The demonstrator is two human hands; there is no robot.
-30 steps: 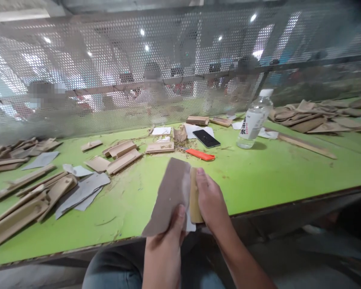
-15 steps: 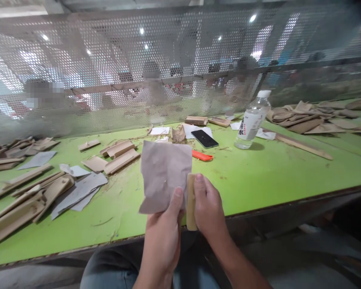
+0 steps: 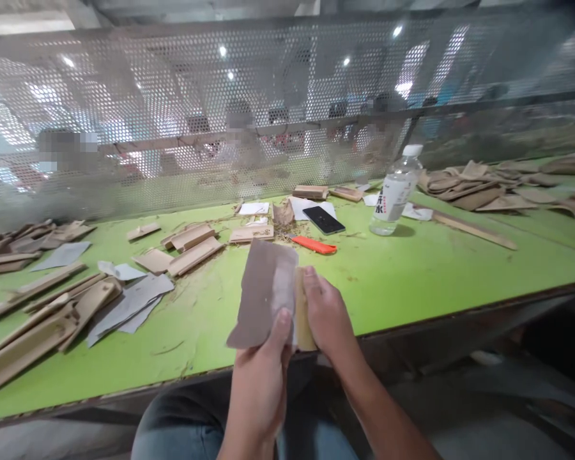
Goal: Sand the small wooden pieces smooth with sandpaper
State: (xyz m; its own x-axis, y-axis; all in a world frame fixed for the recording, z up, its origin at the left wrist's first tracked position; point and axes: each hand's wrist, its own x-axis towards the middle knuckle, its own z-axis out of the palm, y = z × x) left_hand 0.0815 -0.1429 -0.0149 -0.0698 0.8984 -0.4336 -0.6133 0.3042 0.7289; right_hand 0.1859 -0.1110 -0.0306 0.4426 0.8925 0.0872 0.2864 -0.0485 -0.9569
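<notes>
My left hand [image 3: 263, 377] grips a grey-brown sheet that looks like sandpaper [image 3: 263, 287], its thumb pressed on the front near the lower right. A paler strip runs along the sheet's right side, and its lower left edge is ragged. In my right hand [image 3: 328, 313] is a small yellowish wooden piece [image 3: 305, 319], held upright with the thumb at its top. The wooden piece is right against the sheet's right edge. Both hands are closed, just over the front edge of the green table [image 3: 412, 281]. The fingers behind the sheet and the piece are hidden.
Beyond the hands lie an orange-handled knife [image 3: 316, 245], a phone [image 3: 323, 220] and a water bottle [image 3: 395, 195]. Bamboo pieces [image 3: 196, 255] and grey sheets [image 3: 129, 306] lie at left. More brown pieces [image 3: 483, 185] are heaped at right. A perforated screen [image 3: 172, 115] stands behind.
The sheet has turned and tilted, so its left part looks darker and a pale strip shows. The wooden piece has moved slightly up with my right hand. Both hands keep their hold.
</notes>
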